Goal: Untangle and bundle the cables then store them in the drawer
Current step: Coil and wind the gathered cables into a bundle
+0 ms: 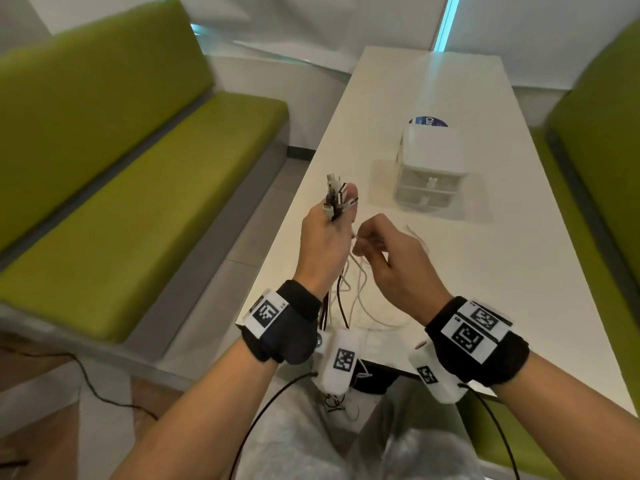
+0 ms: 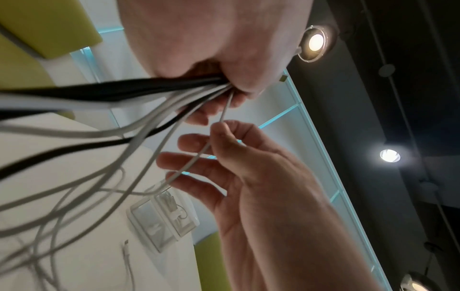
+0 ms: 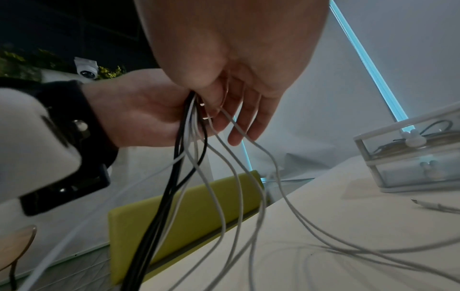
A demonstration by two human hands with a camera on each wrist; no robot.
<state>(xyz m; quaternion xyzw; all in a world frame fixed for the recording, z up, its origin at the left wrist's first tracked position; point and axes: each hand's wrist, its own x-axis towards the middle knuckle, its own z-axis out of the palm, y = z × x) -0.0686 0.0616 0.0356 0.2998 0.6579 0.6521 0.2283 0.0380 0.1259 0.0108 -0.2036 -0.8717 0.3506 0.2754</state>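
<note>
Your left hand (image 1: pixel 325 237) clamps the cables (image 1: pixel 341 299) centre frame, right hand (image 1: pixel 388 258) pinches one white cable (image 2: pixel 191 161); yanking risks tightening tangles or dropping plugs.

I count two hands: my left hand (image 1: pixel 323 237) and my right hand (image 1: pixel 388 258). One drawer unit (image 1: pixel 431 168) with two drawers stands on one worktop (image 1: pixel 485 258). Two green benches (image 1: pixel 138 209) flank it. The cables (image 1: pixel 346 299) overlap; perhaps seven, black and white mixed.
</note>
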